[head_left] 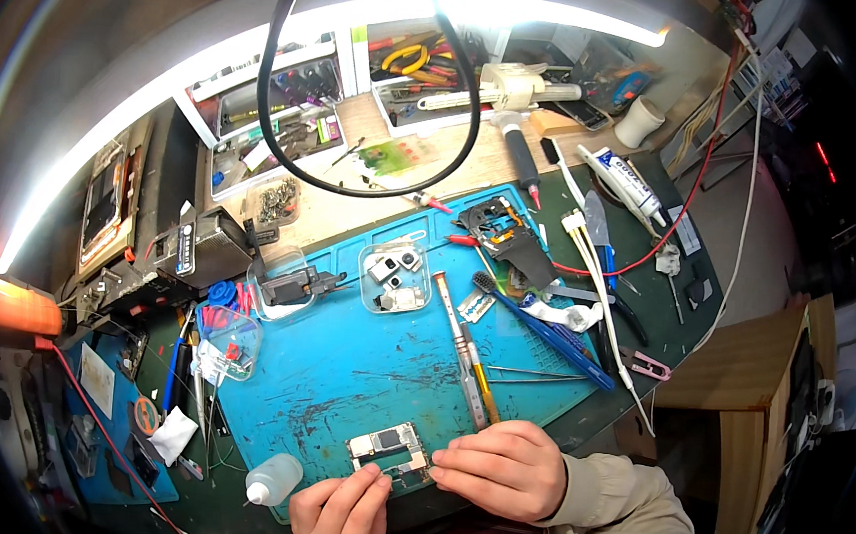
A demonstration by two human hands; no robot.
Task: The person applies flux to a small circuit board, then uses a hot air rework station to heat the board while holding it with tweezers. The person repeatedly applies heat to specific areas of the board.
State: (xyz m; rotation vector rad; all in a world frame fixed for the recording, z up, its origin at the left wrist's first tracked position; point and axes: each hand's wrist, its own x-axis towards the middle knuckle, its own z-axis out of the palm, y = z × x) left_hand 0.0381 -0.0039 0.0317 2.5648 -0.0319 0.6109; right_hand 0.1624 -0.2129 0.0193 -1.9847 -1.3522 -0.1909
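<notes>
A small phone circuit board (388, 440), with silver shields and an open notch in it, is at the front edge of the blue work mat (311, 383). My left hand (342, 509) pinches its lower edge between thumb and fingers. At its right edge my right hand (505, 471) has its fingers closed together, the fingertips on the board; the thumb is mostly hidden. Beside my left hand lies a translucent squeeze bottle (274, 480), tipped over. Just beyond my right hand lie a metal pen-shaped tool (459, 354) and a yellow-handled tool (481, 378).
On the mat sit a clear tray of small camera modules (395, 277), a razor blade (476, 306), a blue brush (547, 335), tweezers (536, 376) and dark phone parts (509, 243). A black cable loop (264, 87) hangs over the bench. White cables (596, 279) run along the right.
</notes>
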